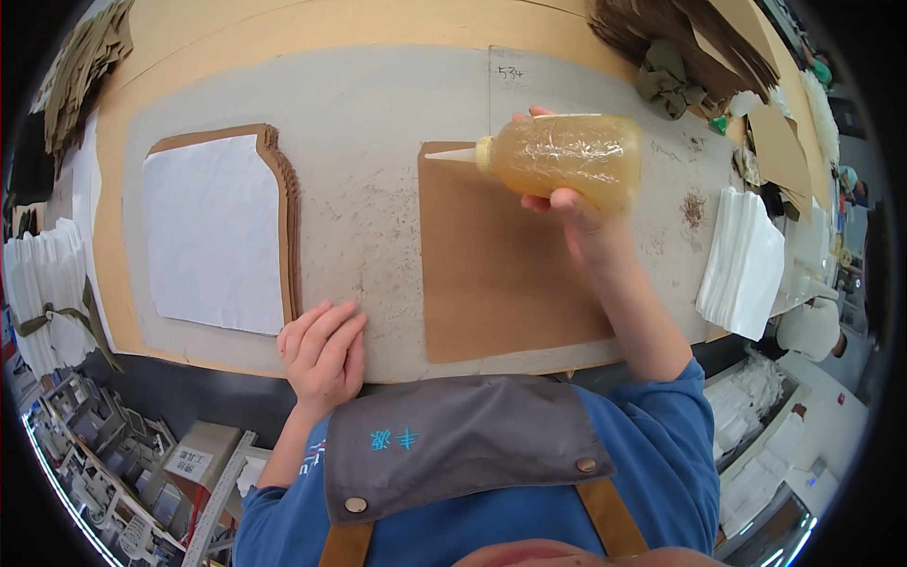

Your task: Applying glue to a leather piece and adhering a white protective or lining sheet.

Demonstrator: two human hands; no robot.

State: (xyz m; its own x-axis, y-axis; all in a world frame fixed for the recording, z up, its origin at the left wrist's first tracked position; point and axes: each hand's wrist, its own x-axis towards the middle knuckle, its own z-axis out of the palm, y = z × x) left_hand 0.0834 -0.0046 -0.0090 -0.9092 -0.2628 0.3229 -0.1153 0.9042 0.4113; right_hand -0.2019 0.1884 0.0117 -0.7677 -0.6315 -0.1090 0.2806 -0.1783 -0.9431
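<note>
Wide and tan, the surface (pixel 293 28) has a big gray mat (pixel 359 94) lying on it. Right of the mat's middle lies a flat brown sheet (pixel 501 274), with its near side close to the near edge of the surface. Over the far part of this sheet, the right hand (pixel 586 222) is wrapped around a see-through yellow bottle (pixel 567 156). The bottle is tipped on its side, and its long pointy tip (pixel 452 155) aims left, at the sheet's far left corner. I cannot tell if the tip touches the sheet.

The left hand (pixel 324 354) is loose and free, with its fingers softly bent, at the near edge of the surface. It is just beside the near right corner of a stack of brown sheets (pixel 290 227) with white paper (pixel 217 227) on top. It is hard to see if the fingers touch it.

Toward the right edge of the surface is a pile of white sheets (pixel 742 265), with some brown crumbs (pixel 693 210) on the mat to its left. Near the far right corner sits a heap of dark brown sheets (pixel 690 38), and a crumpled green cloth (pixel 669 80) is next to it. By the left edge is another white pile (pixel 38 274), tied with a green strip (pixel 49 311).
</note>
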